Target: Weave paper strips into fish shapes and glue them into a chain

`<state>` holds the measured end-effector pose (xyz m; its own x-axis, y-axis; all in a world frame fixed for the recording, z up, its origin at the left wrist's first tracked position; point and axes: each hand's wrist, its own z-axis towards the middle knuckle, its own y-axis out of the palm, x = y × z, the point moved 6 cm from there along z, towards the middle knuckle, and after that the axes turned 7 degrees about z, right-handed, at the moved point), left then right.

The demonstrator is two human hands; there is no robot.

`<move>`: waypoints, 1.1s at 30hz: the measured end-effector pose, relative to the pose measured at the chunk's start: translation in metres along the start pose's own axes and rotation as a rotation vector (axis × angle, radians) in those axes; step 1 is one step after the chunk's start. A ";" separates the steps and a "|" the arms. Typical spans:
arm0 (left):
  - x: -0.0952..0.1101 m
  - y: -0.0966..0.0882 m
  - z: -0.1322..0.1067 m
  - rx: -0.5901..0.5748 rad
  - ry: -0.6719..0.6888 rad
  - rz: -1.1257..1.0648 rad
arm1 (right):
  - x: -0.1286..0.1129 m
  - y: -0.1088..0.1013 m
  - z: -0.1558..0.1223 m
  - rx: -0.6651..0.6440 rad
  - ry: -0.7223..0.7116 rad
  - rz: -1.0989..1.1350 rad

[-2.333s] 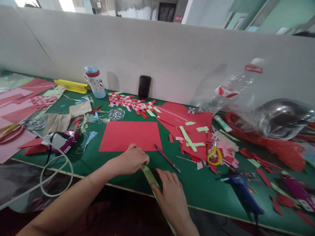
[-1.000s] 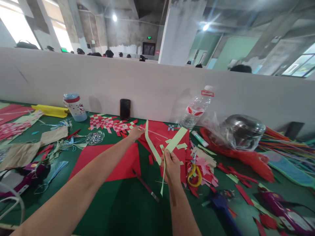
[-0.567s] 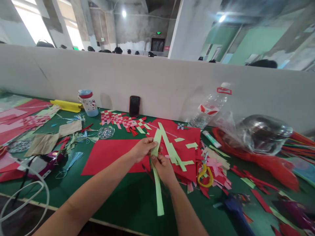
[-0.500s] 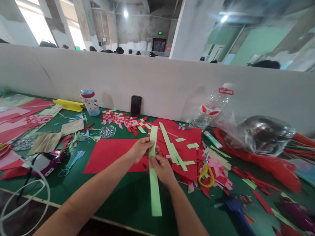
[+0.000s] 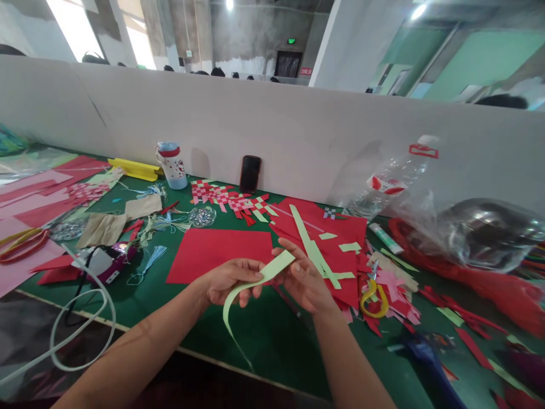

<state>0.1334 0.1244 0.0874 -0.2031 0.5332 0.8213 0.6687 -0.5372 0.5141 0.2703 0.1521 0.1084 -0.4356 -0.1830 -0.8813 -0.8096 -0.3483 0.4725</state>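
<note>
A long light-green paper strip (image 5: 272, 268) is held above the green table (image 5: 272, 335) between both hands. My left hand (image 5: 230, 279) pinches it near the middle, and the free end curls down toward the table edge. My right hand (image 5: 304, 278) grips the strip's upper end with thumb and fingers. Just behind the hands lies a flat red paper sheet (image 5: 213, 255). To the right of it sits a pile of red paper pieces (image 5: 336, 244) with more green strips on top.
Yellow-handled scissors (image 5: 373, 295) lie right of my right hand, a blue glue gun (image 5: 426, 355) nearer the edge. A phone (image 5: 250, 173), a cup (image 5: 172, 165) and a plastic bottle (image 5: 392, 182) stand by the white partition. Woven red-white pieces (image 5: 230, 199) and a white cable (image 5: 80, 335) are at left.
The strip, held upright a moment ago, now lies tilted across both hands and its lower end curls down. The hands have drawn slightly toward me and the view has shifted left.
</note>
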 end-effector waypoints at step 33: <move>-0.018 -0.018 0.004 0.192 0.067 -0.015 | 0.031 -0.019 0.012 0.220 -0.024 -0.403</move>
<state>0.1277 0.1273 0.0621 -0.2569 0.4917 0.8320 0.7882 -0.3916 0.4748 0.2680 0.1643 0.0723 -0.0752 -0.0508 -0.9959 -0.9796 -0.1830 0.0833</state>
